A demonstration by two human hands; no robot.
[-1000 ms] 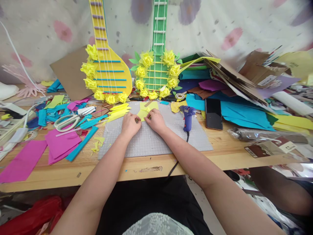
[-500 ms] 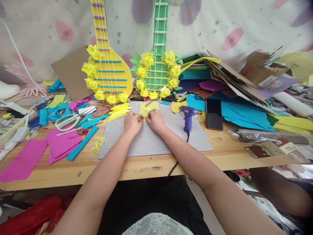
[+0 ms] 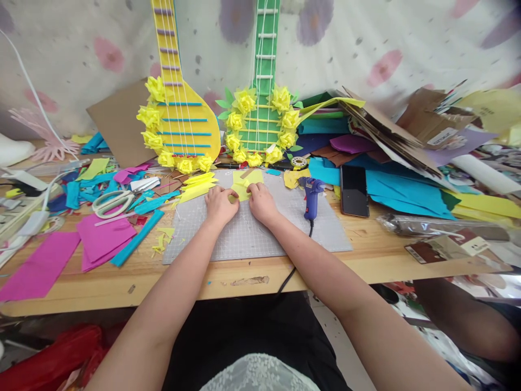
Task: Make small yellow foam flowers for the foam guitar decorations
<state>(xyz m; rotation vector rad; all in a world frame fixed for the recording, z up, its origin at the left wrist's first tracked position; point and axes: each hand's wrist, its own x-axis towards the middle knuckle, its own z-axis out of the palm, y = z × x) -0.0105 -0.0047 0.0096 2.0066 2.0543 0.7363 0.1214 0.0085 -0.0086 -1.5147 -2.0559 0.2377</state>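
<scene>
My left hand [image 3: 222, 205] rests on the grey cutting mat [image 3: 240, 241], its fingers curled and closed at the left edge of a piece of yellow crepe paper [image 3: 241, 191]. At the paper's right side is my right hand [image 3: 262, 202], fingertips bent down and pinched on it. The fingers partly hide the lower edge of the paper. A small brown strip [image 3: 246, 173] lies on the paper's far part. To the left is a stack of folded yellow strips [image 3: 197, 187]. A blue glue gun [image 3: 312, 196] stands on the mat to the right of my right hand.
Behind the mat stand a yellow paper lute [image 3: 191, 117] and a green one [image 3: 260, 127], both trimmed with yellow flowers. Scissors [image 3: 113, 202], blue scraps and magenta sheets [image 3: 103, 239] lie left. A phone [image 3: 354, 190], blue paper [image 3: 407, 190] and cardboard are right.
My hands have drawn slightly apart, the right one shifting a little to the right. More of the yellow paper shows between them.
</scene>
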